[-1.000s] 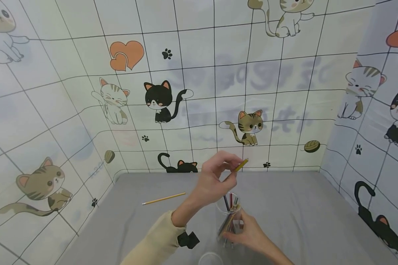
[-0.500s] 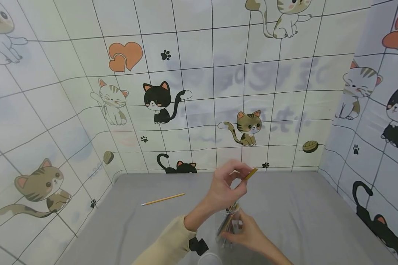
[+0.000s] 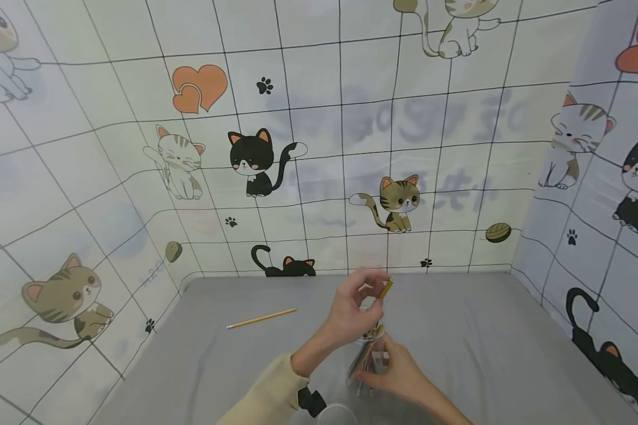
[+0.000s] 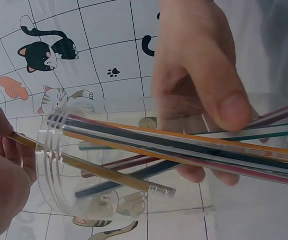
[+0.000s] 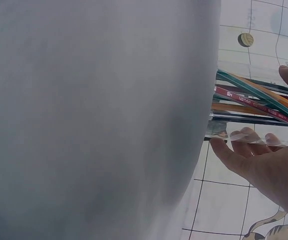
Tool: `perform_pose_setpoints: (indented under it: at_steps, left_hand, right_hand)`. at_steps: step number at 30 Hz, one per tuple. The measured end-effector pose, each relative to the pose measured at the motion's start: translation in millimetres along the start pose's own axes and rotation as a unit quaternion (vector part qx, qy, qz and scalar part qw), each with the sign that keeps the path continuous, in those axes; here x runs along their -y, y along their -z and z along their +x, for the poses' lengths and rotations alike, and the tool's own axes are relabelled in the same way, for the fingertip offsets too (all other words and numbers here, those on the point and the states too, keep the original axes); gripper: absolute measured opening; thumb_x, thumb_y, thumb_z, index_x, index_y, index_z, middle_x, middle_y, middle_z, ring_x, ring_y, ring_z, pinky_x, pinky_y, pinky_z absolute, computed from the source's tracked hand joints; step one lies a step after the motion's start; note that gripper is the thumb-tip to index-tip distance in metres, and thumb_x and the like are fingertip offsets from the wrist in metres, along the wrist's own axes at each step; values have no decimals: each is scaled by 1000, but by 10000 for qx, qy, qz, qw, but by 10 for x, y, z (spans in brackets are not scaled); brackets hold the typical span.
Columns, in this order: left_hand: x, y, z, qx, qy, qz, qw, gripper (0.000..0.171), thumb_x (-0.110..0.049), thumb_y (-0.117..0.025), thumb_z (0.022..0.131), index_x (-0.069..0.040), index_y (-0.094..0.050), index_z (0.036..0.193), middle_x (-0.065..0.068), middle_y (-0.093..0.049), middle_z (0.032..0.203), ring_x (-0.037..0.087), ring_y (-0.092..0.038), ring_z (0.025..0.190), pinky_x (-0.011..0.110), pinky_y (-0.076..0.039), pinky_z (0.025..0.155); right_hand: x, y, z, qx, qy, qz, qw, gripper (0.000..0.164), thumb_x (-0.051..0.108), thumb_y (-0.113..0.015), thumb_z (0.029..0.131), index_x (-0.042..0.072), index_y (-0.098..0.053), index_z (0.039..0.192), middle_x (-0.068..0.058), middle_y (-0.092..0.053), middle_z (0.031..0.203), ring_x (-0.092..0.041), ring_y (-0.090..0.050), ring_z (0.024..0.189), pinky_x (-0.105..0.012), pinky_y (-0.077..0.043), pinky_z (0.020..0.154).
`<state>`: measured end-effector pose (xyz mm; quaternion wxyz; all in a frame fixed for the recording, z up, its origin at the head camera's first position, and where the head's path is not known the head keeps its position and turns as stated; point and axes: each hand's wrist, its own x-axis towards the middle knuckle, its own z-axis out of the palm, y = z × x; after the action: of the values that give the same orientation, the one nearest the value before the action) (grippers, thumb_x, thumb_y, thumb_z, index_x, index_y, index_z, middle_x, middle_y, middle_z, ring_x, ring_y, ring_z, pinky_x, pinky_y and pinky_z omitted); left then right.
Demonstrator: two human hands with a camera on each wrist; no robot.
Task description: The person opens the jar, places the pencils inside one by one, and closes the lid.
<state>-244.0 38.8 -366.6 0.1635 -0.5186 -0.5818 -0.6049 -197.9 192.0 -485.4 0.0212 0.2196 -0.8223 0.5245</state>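
Observation:
My left hand [image 3: 345, 310] pinches a yellow pencil [image 3: 386, 288] above a clear plastic jar [image 3: 352, 360]. In the left wrist view, that pencil [image 4: 101, 171] runs past the rim [image 4: 46, 165], its eraser end showing within the jar's outline. Fingers of the left hand [image 4: 6, 172] are at the pencil's other end. My right hand [image 3: 399, 373] grips the jar's side, thumb on one face and fingers round the other. Several colored pencils [image 5: 256, 100], red, green, orange and dark, lean together inside it. The jar stands upright on the table.
Another yellow pencil [image 3: 261, 319] lies on the grey tablecloth [image 3: 218, 366] to the left. A clear round lid [image 3: 337, 415] sits at the near edge. A white curtain with printed cats [image 3: 319, 147] surrounds the table at the back and sides.
My left hand moves slightly right, then back left and down, bringing the pencil lower toward the jar's mouth. The right hand keeps its grip on the jar.

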Motion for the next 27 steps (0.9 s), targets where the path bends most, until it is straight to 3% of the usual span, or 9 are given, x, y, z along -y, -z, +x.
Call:
perform_pose_setpoints:
  at_steps: [6,14,17,27]
  left_hand:
    - [31,48,-82,169,81,187,9996,44,26,-54,78,4,-54,116,19,-55,104,31,-55,89,36,-57,78]
    - [62,110,-154,461,303,699,9960,41,19,-56,79,-5,-52,111,11,-55,100,21,-57,93,34,-56,82]
    - [58,132,-178,500,397,850,9943,40,17,-57,79,-4,-52,112,12,-57,103,20,-58,97,35,-54,86]
    - [28,331,-267,-104,819,977,9918,40,20,-51,76,4,-53,113,22,-57,105,29,-58,97,40,-53,85]
  right_hand:
    - [-18,-2,-5,-35,-16,47,10000,66,26,-83,83,5,-48,135,1,-63,104,-19,-61,102,-51,-54,85]
    - [10,4,-12,-21,-71,195,9998,74,23,-83,83,2,-44,141,-2,-62,103,-23,-61,103,-52,-54,86]
    - [8,0,-12,-4,-117,195,9997,77,23,-83,83,1,-41,144,-1,-62,105,-23,-61,104,-53,-54,87]
    - [-15,-26,1,-175,-63,-182,9997,71,25,-86,79,2,-49,135,0,-64,104,-19,-64,100,-47,-56,84]
